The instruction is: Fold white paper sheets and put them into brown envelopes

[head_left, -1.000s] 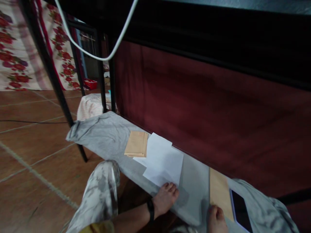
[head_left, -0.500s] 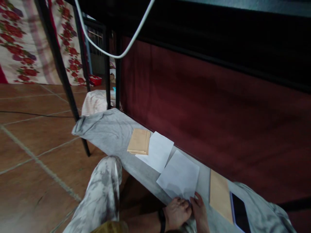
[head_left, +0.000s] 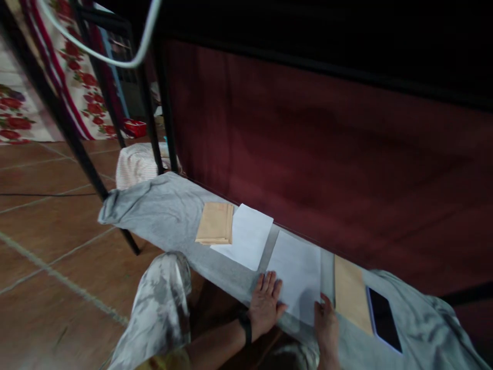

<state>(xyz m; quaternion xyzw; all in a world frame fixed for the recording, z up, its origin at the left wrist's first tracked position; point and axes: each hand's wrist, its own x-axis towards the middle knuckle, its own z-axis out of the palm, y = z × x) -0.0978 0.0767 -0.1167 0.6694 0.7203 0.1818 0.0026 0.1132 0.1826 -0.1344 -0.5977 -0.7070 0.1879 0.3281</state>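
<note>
A white sheet of paper (head_left: 298, 272) lies flat on a grey cloth (head_left: 165, 210) covering a low bench. My left hand (head_left: 265, 303) rests open and flat on the sheet's near left corner, fingers stretched out. At the sheet's near right edge is my right hand (head_left: 326, 324); its fingers are too unclear to read. A second white sheet (head_left: 246, 236) lies to the left, partly under a stack of tan envelopes (head_left: 214, 223). One tan envelope (head_left: 349, 293) lies to the right of the sheet, beside a dark phone (head_left: 383, 319).
A dark red panel (head_left: 327, 154) rises right behind the bench. Black metal legs (head_left: 156, 103) stand at the left end, with a white cable (head_left: 115, 56) hanging above. My knee in pale patterned trousers (head_left: 157, 308) is in front. The floor is brown tile (head_left: 46, 241).
The loose white sheet has slid right and now lies square beside the tan envelope. My left hand has opened flat on it; my right hand has shifted to its right edge.
</note>
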